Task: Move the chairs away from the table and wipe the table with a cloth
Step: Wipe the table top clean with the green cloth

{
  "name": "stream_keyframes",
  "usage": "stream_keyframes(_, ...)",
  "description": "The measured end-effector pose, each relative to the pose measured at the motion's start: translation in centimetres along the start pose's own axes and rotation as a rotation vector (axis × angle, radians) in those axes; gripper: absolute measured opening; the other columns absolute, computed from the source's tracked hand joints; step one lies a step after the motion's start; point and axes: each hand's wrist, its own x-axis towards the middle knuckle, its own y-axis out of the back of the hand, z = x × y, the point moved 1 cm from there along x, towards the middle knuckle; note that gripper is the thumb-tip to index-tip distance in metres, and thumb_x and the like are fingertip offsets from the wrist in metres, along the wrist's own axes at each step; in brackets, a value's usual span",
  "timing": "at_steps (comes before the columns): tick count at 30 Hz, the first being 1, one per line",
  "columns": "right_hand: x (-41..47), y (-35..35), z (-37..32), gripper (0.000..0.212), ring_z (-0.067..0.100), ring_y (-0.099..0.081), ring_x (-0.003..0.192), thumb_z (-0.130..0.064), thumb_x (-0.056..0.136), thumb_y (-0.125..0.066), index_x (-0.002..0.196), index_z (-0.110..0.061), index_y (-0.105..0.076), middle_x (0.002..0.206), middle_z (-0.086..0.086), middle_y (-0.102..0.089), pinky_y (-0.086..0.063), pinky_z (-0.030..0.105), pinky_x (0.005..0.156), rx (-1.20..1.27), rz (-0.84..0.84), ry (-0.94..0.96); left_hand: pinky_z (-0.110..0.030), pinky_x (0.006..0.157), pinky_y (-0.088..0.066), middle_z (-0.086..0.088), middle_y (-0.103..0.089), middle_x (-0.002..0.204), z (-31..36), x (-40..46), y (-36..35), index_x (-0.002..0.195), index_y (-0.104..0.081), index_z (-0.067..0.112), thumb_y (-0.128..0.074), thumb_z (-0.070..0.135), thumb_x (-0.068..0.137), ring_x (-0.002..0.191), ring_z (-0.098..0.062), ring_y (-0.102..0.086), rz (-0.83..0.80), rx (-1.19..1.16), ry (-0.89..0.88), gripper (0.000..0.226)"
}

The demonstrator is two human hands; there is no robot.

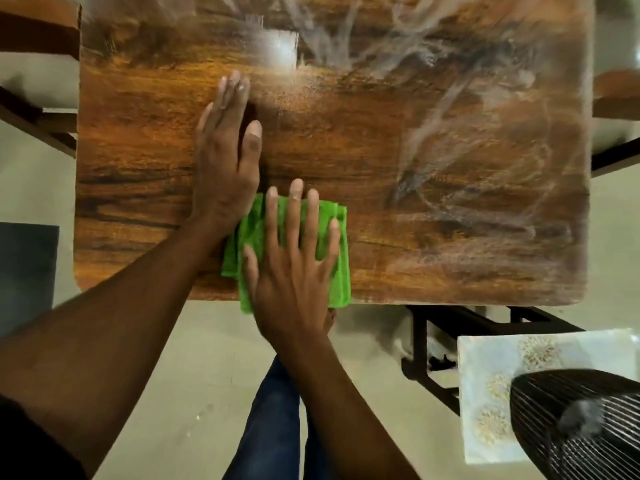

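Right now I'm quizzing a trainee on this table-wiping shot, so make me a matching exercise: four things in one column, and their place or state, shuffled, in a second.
Things:
1. left hand
2. right hand
3. green cloth
4. table

Places or states:
A. streaked with whitish smears on its right part
B. flat on bare wood, fingers straight
C. spread flat on the cloth
D. lying at the table's near edge, overhanging slightly

Pairs: 1-B, 2-C, 3-D, 4-A
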Motion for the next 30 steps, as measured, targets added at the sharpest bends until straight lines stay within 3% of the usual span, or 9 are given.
stream_keyframes(3,0.2,0.5,3.2,0.071,0.023,0.013,0.165,-0.052,0.113,-0.029,0.171,-0.025,0.001,0.178,0.004,0.013,-0.006,0.055,0.131,-0.026,0.028,0.027,-0.044,0.132,-0.012,-0.007,-0.024,0.175,0.3,-0.1,0.1,0.166,-0.028,0.010,-0.034,0.037,0.114,0.164,-0.020,-0.014,-0.060,0.098,-0.033,0.059)
stream_keyframes(6,0.0,1.7,9.0,0.071,0.022,0.011,0.165,-0.053,0.112,-0.029,0.170,-0.027,0.002,0.178,0.003,0.013,-0.008,0.056,0.131,-0.080,0.068,-0.068,-0.045,0.132,-0.011,-0.006,-0.018,0.176,1.8,-0.4,-0.1,0.168,-0.022,0.011,-0.028,0.044,0.114,0.164,-0.017,-0.009,-0.103,0.244,-0.083,0.064)
stream_keyframes(10,0.3,3.0,13.7,0.070,0.023,0.009,0.165,-0.050,0.112,-0.030,0.171,-0.025,0.001,0.179,0.004,0.011,-0.010,0.056,0.131,-0.111,0.110,-0.136,-0.045,0.133,-0.010,-0.008,-0.010,0.177,6.5,-3.3,-3.2,0.169,-0.014,0.009,-0.027,0.037,0.114,0.165,-0.019,-0.004,-0.146,0.285,-0.128,0.063)
stream_keyframes(14,4.1,3.2,14.0,0.070,0.024,0.011,0.165,-0.050,0.112,-0.026,0.171,-0.023,0.001,0.178,0.007,0.010,-0.005,0.056,0.132,-0.124,0.105,-0.017,-0.046,0.133,-0.012,-0.011,-0.007,0.177,7.0,-4.6,-5.4,0.169,-0.010,0.006,-0.024,0.030,0.114,0.165,-0.022,-0.002,-0.146,0.358,-0.084,0.061)
stream_keyframes(20,12.2,4.4,14.5,0.067,0.025,-0.001,0.166,-0.052,0.112,-0.024,0.171,-0.023,-0.010,0.179,0.007,-0.004,-0.008,0.054,0.131,-0.126,0.171,0.084,-0.045,0.133,-0.014,-0.012,-0.013,0.177,7.2,-4.4,-5.5,0.168,-0.016,0.005,-0.027,0.024,0.113,0.165,-0.022,-0.007,-0.125,0.360,-0.090,0.059)
stream_keyframes(26,1.8,3.3,14.5,0.069,0.024,0.010,0.165,-0.051,0.113,-0.027,0.171,-0.023,0.001,0.178,0.007,0.011,-0.006,0.055,0.132,-0.070,0.089,0.042,-0.043,0.133,-0.012,-0.012,-0.015,0.176,7.1,-4.6,-5.4,0.167,-0.019,0.005,-0.027,0.022,0.114,0.165,-0.022,-0.009,-0.122,0.374,-0.100,0.057)
stream_keyframes(30,-2.8,2.7,15.4,0.069,0.022,0.008,0.165,-0.050,0.113,-0.029,0.171,-0.026,-0.001,0.179,0.002,0.009,-0.011,0.054,0.132,-0.067,0.066,0.011,-0.044,0.133,-0.013,-0.012,-0.014,0.176,7.2,-4.6,-5.6,0.168,-0.017,0.005,-0.026,0.022,0.114,0.165,-0.022,-0.007,-0.137,0.408,-0.111,0.057)
